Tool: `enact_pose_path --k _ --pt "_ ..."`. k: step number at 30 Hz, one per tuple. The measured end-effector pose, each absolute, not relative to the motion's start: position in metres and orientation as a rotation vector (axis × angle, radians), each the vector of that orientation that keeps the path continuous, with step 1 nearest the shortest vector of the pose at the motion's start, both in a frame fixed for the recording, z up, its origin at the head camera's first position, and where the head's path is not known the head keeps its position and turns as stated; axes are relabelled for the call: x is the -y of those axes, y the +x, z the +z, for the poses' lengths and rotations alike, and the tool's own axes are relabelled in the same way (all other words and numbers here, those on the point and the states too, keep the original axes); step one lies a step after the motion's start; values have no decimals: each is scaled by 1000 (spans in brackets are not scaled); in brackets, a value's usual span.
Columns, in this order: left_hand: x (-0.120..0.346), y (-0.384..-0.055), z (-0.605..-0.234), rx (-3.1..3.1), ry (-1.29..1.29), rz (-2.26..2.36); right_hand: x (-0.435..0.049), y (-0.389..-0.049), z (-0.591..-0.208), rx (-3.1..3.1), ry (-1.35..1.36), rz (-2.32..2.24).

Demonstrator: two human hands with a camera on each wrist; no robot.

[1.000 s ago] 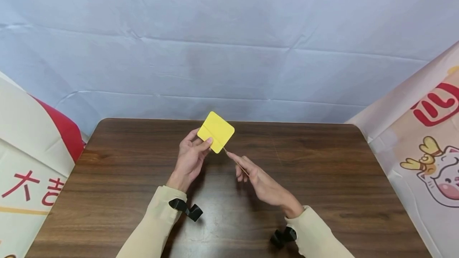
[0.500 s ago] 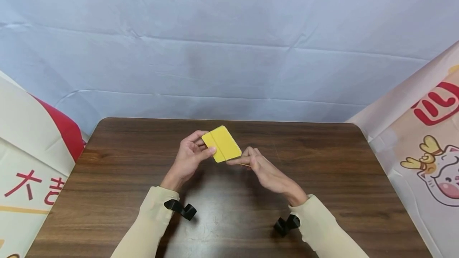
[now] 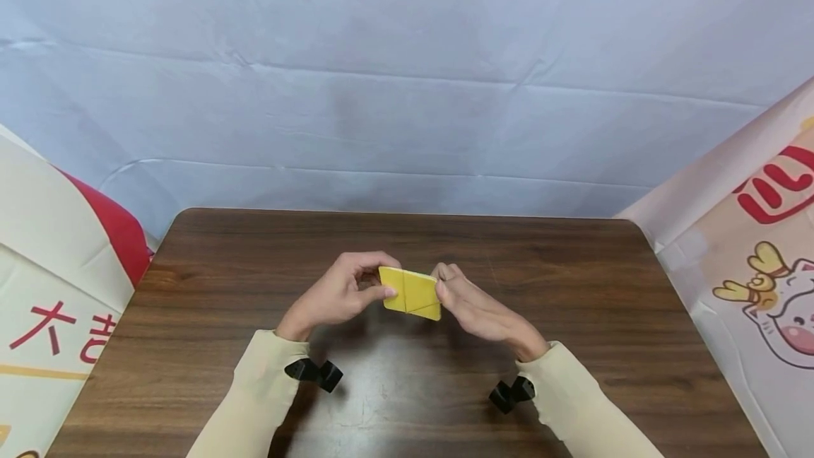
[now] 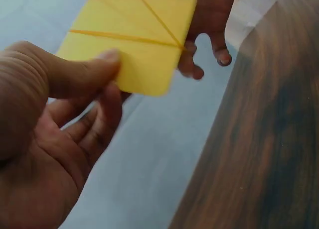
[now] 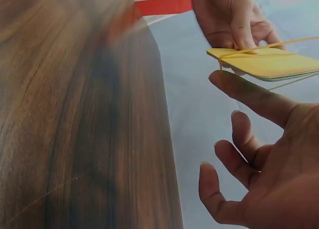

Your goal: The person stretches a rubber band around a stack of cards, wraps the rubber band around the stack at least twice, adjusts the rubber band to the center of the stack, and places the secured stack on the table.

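A thin yellow card (image 3: 421,292) with rounded corners is tilted above the table; its edge looks layered in the right wrist view. My left hand (image 3: 343,292) pinches its left side, thumb on the near face and fingers behind. A thin yellow-orange rubber band (image 4: 124,38) crosses the card's face, with another strand running diagonally to the edge. At the card's right edge is my right hand (image 3: 477,308), holding the band stretched. Its index finger (image 5: 254,97) extends under the card by a band loop, while the other fingers curl loosely. The right thumb is hidden in the right wrist view.
A dark wood-grain table (image 3: 210,316) lies below both hands. Pale cloth (image 3: 407,90) hangs behind its far edge. Printed cloths stand at the left (image 3: 57,288) and right (image 3: 763,260) sides. Each sleeve carries a black wrist mount.
The card has moved right and down and tilted flatter to the view. My right hand has come up against its right edge, and a diagonal band strand now crosses the card's face.
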State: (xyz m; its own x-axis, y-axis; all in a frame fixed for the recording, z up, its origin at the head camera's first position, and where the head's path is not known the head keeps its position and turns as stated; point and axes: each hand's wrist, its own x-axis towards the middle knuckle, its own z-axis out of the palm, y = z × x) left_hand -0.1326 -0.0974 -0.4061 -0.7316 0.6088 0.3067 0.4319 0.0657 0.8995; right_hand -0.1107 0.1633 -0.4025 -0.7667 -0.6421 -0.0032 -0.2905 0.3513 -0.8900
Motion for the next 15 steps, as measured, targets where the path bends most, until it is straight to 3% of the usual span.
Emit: enact_pose_path --k 7,15 --pt "90 -124 -389 -2331 1251 1383 -162 -111 -405 -2267 -899 -1355" --pt "85 -120 -385 -2408 1306 1306 -161 -111 -408 -2230 -814 -1395"
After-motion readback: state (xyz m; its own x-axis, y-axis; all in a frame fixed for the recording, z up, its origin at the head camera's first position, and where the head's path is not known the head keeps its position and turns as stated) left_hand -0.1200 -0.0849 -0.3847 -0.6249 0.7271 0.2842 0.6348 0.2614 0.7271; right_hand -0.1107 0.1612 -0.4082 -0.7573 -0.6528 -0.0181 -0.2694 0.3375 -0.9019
